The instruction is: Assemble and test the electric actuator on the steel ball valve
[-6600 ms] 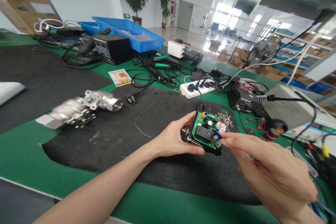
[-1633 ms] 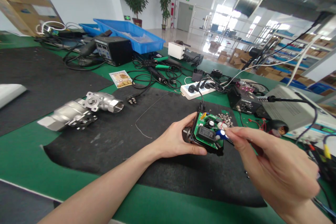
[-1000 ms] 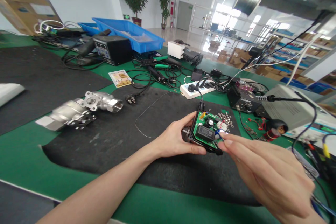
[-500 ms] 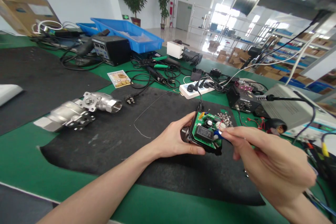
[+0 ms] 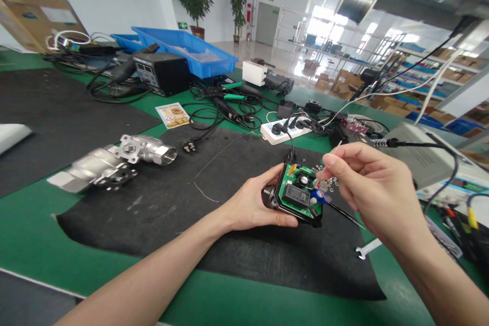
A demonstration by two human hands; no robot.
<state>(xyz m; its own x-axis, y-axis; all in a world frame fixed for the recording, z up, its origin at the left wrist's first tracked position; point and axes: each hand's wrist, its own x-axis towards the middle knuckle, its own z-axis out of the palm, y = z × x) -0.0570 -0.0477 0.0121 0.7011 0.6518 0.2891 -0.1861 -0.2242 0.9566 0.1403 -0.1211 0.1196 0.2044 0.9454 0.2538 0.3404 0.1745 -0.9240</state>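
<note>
My left hand [image 5: 248,204] is wrapped around the near left side of a black-housed device with an open green circuit board [image 5: 291,206]. The board faces up, slightly tilted, and carries a black block component [image 5: 297,195] and blue cylindrical parts [image 5: 320,196]. Just above its right edge, my right hand [image 5: 376,183] pinches a thin pale wire [image 5: 338,147] between thumb and forefinger. One end sticks up past the fingertips; the lower part runs down toward the board, where its end is hard to make out. Small metal nuts [image 5: 331,190] lie behind the device, partly hidden by my right hand.
Steel valve bodies [image 5: 91,165] rest on the black mat [image 5: 160,219] at left. A white power strip [image 5: 275,135] with plugs stands behind the device. An open-end wrench [image 5: 367,249] lies at right, near a bench instrument [image 5: 416,150]. Blue bins [image 5: 214,67] and cables are at the back.
My right hand has moved up and back from the blue parts, and the pale wire now shows in its pinch. The wrench has come into view. My left hand holds the device in place.
</note>
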